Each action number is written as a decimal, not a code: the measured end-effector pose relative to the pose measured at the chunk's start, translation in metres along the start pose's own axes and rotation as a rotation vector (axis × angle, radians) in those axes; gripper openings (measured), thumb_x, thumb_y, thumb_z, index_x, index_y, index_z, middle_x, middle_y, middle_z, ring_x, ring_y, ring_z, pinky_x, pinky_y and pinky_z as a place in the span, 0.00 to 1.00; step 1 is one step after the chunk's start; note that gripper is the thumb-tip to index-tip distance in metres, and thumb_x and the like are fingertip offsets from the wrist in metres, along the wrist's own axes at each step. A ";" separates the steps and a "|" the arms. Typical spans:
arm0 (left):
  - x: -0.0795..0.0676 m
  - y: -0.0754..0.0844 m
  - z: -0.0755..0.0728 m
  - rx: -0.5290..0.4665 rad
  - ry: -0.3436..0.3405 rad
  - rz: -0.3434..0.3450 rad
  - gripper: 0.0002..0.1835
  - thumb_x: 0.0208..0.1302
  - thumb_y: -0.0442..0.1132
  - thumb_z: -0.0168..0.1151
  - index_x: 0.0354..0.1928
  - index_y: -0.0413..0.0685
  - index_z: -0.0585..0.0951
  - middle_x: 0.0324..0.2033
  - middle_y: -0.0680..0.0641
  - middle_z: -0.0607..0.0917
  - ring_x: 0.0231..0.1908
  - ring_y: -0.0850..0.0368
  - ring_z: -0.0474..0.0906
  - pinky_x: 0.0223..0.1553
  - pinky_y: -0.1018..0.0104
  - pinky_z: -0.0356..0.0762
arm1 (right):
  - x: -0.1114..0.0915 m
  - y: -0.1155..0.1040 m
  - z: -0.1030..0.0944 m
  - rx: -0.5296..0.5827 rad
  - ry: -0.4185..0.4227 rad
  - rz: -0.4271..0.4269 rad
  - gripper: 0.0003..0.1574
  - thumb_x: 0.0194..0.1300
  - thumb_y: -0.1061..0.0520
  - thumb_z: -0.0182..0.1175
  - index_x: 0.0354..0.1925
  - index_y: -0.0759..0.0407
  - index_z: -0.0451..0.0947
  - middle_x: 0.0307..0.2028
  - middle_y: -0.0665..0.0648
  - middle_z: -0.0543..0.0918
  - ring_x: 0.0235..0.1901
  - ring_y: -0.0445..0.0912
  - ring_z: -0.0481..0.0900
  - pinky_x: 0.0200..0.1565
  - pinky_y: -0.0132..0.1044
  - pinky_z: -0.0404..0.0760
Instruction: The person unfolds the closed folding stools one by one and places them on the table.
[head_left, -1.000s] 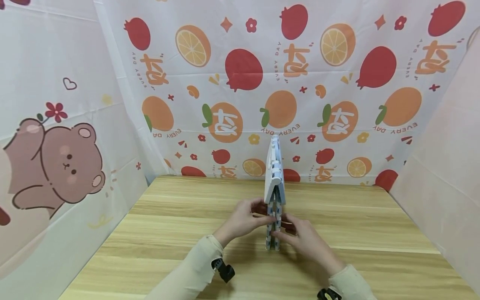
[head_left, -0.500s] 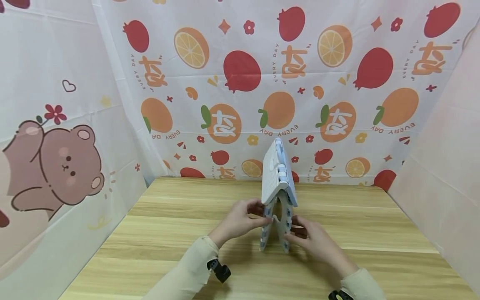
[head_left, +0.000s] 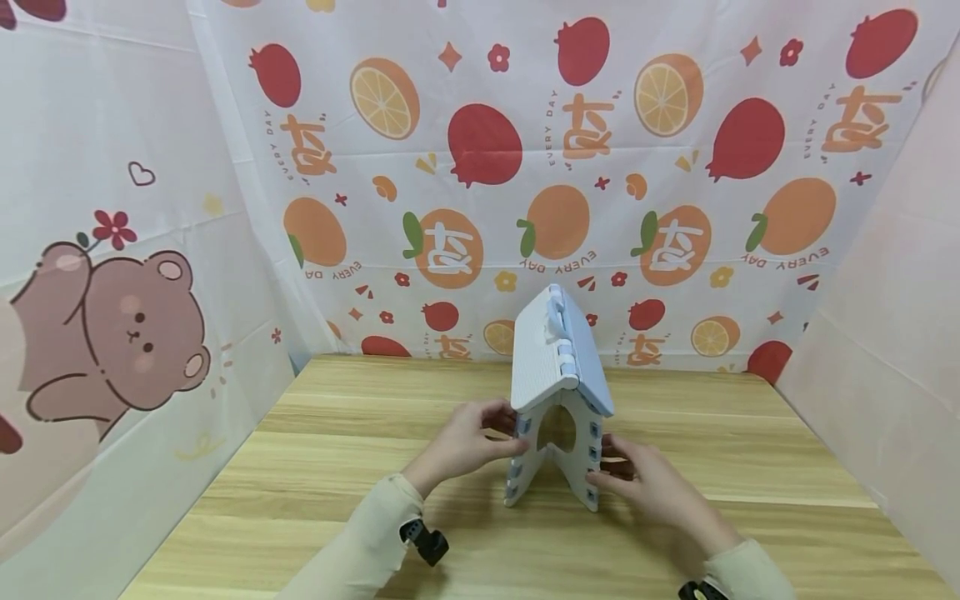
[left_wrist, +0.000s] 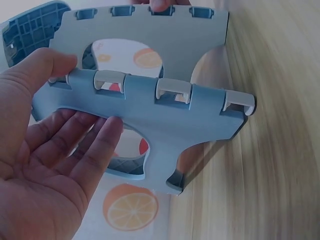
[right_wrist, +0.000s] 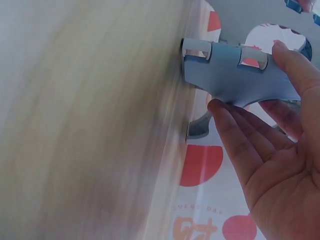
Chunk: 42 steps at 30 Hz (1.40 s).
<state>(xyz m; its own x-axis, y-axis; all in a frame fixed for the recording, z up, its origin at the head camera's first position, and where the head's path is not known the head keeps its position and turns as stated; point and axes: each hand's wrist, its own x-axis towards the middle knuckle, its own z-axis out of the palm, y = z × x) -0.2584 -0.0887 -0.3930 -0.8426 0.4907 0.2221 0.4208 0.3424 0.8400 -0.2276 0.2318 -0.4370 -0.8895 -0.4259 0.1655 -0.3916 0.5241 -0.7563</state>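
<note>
A pale blue and white plastic folding stool (head_left: 536, 358) stands on the table, its two seat halves slanting like a roof from a hinged ridge with a handle. Below the seat, the side panels are spread partly apart, with arched cut-outs and hinge knuckles along their edges. My left hand (head_left: 468, 442) pinches the left panel's edge; in the left wrist view the thumb (left_wrist: 60, 65) lies on the hinged edge and the fingers reach behind the panel. On the other side my right hand (head_left: 652, 483) pinches the right leg panel (right_wrist: 235, 77) between thumb and fingers.
A wood-grain table (head_left: 360, 400) lies under the stool. Behind it hangs a fruit-printed cloth (head_left: 487, 142); cloth walls rise at left, with a bear print (head_left: 142, 325), and at right. A dark wrist strap (head_left: 425, 542) sits on the left sleeve.
From nearly flat together, the stool's side panels and seat halves have spread apart. My left hand has moved left and my right hand right, each keeping its panel.
</note>
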 end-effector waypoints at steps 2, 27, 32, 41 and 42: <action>-0.001 0.000 -0.002 0.009 -0.001 -0.004 0.16 0.66 0.41 0.78 0.52 0.46 0.87 0.47 0.48 0.92 0.50 0.56 0.88 0.53 0.60 0.88 | -0.001 0.000 -0.002 -0.006 -0.002 0.000 0.43 0.75 0.44 0.69 0.73 0.71 0.70 0.65 0.73 0.82 0.59 0.64 0.88 0.56 0.46 0.89; -0.006 0.003 -0.020 0.005 -0.099 0.012 0.19 0.69 0.41 0.75 0.58 0.45 0.83 0.49 0.45 0.90 0.50 0.53 0.87 0.53 0.60 0.89 | -0.002 -0.010 -0.019 -0.072 -0.062 -0.037 0.40 0.74 0.42 0.69 0.72 0.63 0.74 0.66 0.67 0.83 0.62 0.65 0.85 0.60 0.57 0.86; -0.004 0.015 -0.039 0.048 -0.056 0.020 0.25 0.73 0.42 0.70 0.68 0.45 0.78 0.58 0.39 0.87 0.58 0.45 0.85 0.61 0.49 0.86 | -0.005 -0.014 -0.042 -0.089 -0.045 -0.012 0.39 0.77 0.47 0.66 0.75 0.66 0.69 0.71 0.72 0.77 0.67 0.69 0.80 0.65 0.63 0.81; 0.017 0.051 -0.067 0.147 0.099 0.051 0.36 0.77 0.59 0.64 0.78 0.48 0.71 0.75 0.41 0.76 0.74 0.41 0.76 0.74 0.43 0.74 | 0.005 -0.044 -0.089 -0.208 0.149 -0.056 0.34 0.85 0.48 0.55 0.78 0.61 0.66 0.72 0.70 0.77 0.68 0.66 0.81 0.66 0.63 0.80; 0.020 0.054 -0.067 0.164 0.100 0.043 0.40 0.75 0.63 0.63 0.79 0.51 0.69 0.77 0.43 0.74 0.75 0.41 0.74 0.74 0.43 0.73 | 0.010 -0.049 -0.091 -0.214 0.155 -0.062 0.35 0.85 0.47 0.55 0.79 0.61 0.65 0.73 0.70 0.76 0.69 0.66 0.79 0.67 0.64 0.78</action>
<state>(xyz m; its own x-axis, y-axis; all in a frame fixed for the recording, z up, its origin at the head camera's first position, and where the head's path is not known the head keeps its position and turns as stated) -0.2751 -0.1140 -0.3105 -0.8481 0.4289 0.3111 0.4997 0.4524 0.7386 -0.2385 0.2692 -0.3405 -0.8813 -0.3525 0.3148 -0.4726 0.6518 -0.5931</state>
